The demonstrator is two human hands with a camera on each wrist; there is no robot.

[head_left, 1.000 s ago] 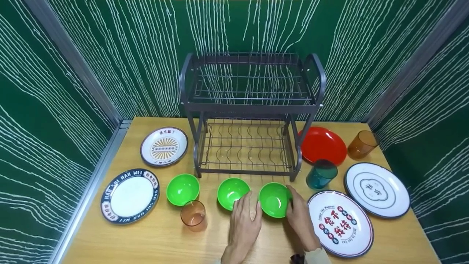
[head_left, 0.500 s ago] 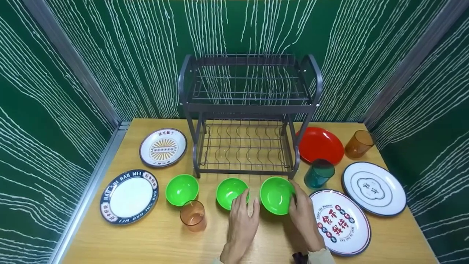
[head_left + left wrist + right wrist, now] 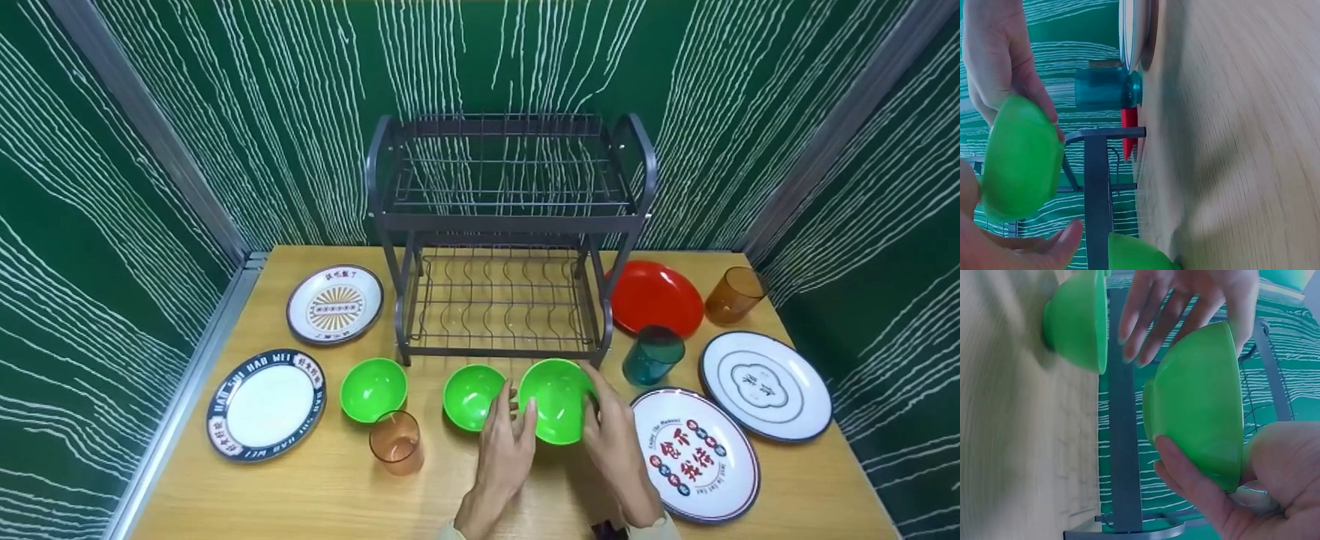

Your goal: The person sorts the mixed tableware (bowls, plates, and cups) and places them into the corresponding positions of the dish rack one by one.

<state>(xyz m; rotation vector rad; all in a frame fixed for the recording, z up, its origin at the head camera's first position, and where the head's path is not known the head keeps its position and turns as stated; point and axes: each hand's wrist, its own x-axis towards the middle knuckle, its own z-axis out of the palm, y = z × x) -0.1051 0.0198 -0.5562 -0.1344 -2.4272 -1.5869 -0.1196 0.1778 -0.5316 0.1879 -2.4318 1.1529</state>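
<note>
A green bowl (image 3: 553, 401), raised above the table, is gripped at its right side by my right hand (image 3: 613, 435), thumb over the rim and fingers on the outside. My left hand (image 3: 507, 454) is at the bowl's left side. In the right wrist view this left hand (image 3: 1190, 304) has its fingers extended and spread, with the thumb at the rim of the held bowl (image 3: 1199, 405). Left of the hands, a second green bowl (image 3: 472, 397) and a third green bowl (image 3: 373, 390) stand upright on the table.
A black two-tier dish rack (image 3: 502, 351) stands behind the bowls. An orange cup (image 3: 396, 446) is at front left. A teal cup (image 3: 654, 356), a red plate (image 3: 656, 298), a brown cup (image 3: 736, 295) and white plates (image 3: 697, 457) lie right. Two patterned plates (image 3: 266, 405) lie left.
The right hand has lifted the green bowl and tilted it, then shifted it slightly left. The left hand has moved a little right, to the bowl's left side.
</note>
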